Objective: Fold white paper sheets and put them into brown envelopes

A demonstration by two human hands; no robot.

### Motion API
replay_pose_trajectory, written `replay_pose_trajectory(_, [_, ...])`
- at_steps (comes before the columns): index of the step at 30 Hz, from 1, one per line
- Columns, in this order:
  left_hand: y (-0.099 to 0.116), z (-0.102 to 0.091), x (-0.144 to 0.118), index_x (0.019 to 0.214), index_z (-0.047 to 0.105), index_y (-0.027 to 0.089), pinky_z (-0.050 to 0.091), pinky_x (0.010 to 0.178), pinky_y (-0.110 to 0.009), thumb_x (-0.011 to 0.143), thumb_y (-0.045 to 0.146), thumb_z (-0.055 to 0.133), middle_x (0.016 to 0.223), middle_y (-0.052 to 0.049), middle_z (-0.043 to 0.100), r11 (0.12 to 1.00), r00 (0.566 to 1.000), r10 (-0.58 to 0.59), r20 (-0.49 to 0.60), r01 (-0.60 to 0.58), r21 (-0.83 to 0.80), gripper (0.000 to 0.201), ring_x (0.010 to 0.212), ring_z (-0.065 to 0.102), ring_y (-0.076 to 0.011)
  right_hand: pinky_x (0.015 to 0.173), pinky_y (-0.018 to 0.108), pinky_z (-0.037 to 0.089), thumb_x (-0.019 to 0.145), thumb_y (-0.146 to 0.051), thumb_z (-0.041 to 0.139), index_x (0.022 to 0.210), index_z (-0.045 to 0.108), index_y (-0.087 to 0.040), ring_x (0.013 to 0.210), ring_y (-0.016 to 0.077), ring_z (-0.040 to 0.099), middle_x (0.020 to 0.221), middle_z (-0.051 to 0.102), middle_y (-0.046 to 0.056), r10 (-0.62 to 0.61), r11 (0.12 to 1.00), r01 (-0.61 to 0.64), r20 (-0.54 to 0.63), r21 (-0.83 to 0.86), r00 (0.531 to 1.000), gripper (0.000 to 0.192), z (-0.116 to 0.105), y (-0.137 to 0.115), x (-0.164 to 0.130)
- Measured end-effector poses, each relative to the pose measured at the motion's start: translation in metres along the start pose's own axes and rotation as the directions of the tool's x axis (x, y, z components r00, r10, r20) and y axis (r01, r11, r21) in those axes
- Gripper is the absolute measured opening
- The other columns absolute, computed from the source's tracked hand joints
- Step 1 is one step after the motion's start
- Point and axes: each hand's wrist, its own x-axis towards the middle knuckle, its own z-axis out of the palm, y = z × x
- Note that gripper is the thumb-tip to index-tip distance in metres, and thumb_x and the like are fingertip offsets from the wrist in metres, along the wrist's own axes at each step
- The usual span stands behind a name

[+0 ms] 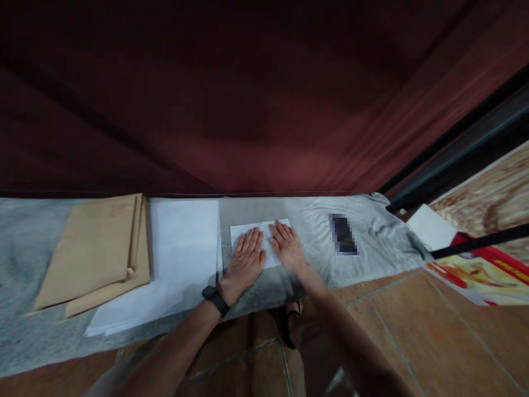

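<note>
Left hand [246, 259] lies flat, palm down, fingers spread and unclenched, pressing on a small folded white paper [258, 234]. Black watch band [215, 299] at that wrist. Right hand [287, 245] just beside it, also flat and open-palmed, on the right half of the same paper; fingertips of both point away from the person. Nothing gripped by either hand.

Head view, continued: the paper sits near the middle of a grey cloth [372, 242] spread over a surface, close to the far edge. Left of the hands, a stack of white sheets [182, 248], touching or nearly touching the small paper's left edge. Further left, tan envelopes [99, 248] overlapping that stack. Right of the hands, a dark blurred rectangle [343, 234] on the cloth, apart from the paper. Dark red curtain [248, 99] behind. Tiled floor [392, 314] below.
</note>
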Motion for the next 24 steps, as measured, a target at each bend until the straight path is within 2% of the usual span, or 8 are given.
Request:
replay_pose_trajectory(7, [-0.016,0.007,0.003,0.155,0.032,0.004,0.022,0.126,-0.049,0.100,0.032,0.031,0.161,-0.020,0.035,0.997,0.996,-0.079,-0.034,0.079,-0.002,0.062,0.154,0.025,-0.0270,0.122,0.046,0.025,0.108,-0.040,0.035,0.156,0.039,-0.020,0.150,0.0268,0.033,0.163,0.034,0.008,0.085,0.995,-0.088,-0.063,-0.047,0.994,0.053,0.002,0.014,-0.005])
replay_pose_trajectory(17, [-0.018,0.009,-0.005,0.153,0.034,-0.001,0.023,0.125,-0.052,0.099,0.036,0.030,0.161,-0.023,0.033,0.982,0.980,-0.189,-0.057,0.190,0.007,0.066,0.153,0.027,-0.0319,0.121,0.048,0.023,0.107,-0.042,0.034,0.155,0.041,-0.013,0.147,0.0309,0.034,0.161,0.038,0.012,0.207,0.973,-0.216,-0.107,-0.079,0.972,0.056,-0.006,0.034,-0.018])
replay_pose_trajectory(21, [-0.020,0.009,-0.009,0.152,0.035,-0.001,0.026,0.123,-0.053,0.099,0.038,0.030,0.161,-0.023,0.034,0.980,0.978,-0.199,-0.056,0.200,0.007,0.066,0.152,0.028,-0.0331,0.116,0.048,0.030,0.105,-0.037,0.041,0.148,0.050,-0.011,0.140,0.0332,0.042,0.155,0.046,0.017,0.245,0.962,-0.256,-0.115,-0.096,0.963,0.051,-0.018,0.035,-0.021])
replay_pose_trajectory(24, [-0.021,0.007,-0.010,0.153,0.035,0.000,0.027,0.123,-0.052,0.099,0.039,0.030,0.161,-0.023,0.035,0.980,0.978,-0.200,-0.053,0.201,0.006,0.067,0.152,0.029,-0.0329,0.107,0.042,0.039,0.103,-0.034,0.047,0.137,0.061,-0.016,0.127,0.0309,0.053,0.139,0.060,0.016,0.323,0.944,-0.329,-0.109,-0.035,0.940,0.041,-0.027,0.032,-0.021])
